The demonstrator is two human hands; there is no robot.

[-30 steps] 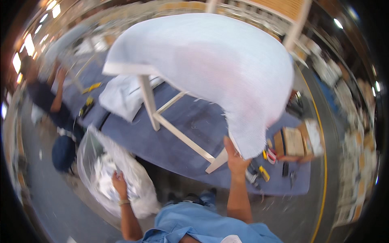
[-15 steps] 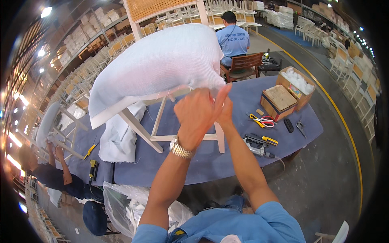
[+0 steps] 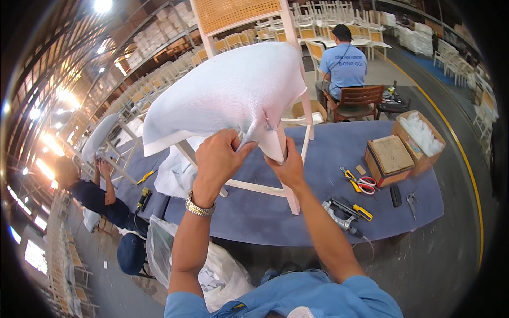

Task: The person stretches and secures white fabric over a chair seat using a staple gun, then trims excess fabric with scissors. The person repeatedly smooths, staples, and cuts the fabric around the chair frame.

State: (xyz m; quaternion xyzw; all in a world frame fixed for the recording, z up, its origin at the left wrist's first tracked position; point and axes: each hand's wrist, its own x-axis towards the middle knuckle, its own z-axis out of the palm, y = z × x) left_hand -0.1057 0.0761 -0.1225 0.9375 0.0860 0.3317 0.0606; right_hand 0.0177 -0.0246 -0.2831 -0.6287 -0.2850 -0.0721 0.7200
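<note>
A white wooden chair with a woven cane back (image 3: 237, 22) stands on the blue-covered table. Pale grey-white fabric (image 3: 220, 90) is draped over its padded seat. At the seat's near corner my left hand (image 3: 216, 161) pinches the fabric edge between thumb and fingers, pulling it into folds. My right hand (image 3: 289, 165) grips the pale seat corner at the top of the front leg (image 3: 291, 200). Its fingertips are partly hidden behind that corner. A gathered tuck in the fabric shows just above, between the two hands.
Right of the chair lie red-handled scissors (image 3: 367, 184), a yellow cutter (image 3: 362, 212), a staple gun (image 3: 342, 216), pliers (image 3: 412, 205) and two cardboard boxes (image 3: 389, 159). Fabric (image 3: 177, 172) lies under the chair. A co-worker (image 3: 101, 196) handles another chair at left; another person (image 3: 344, 66) sits beyond.
My hands were together at the seat corner and are now apart, the left pinching fabric, the right on the corner. The chair sits further right and is turned in view.
</note>
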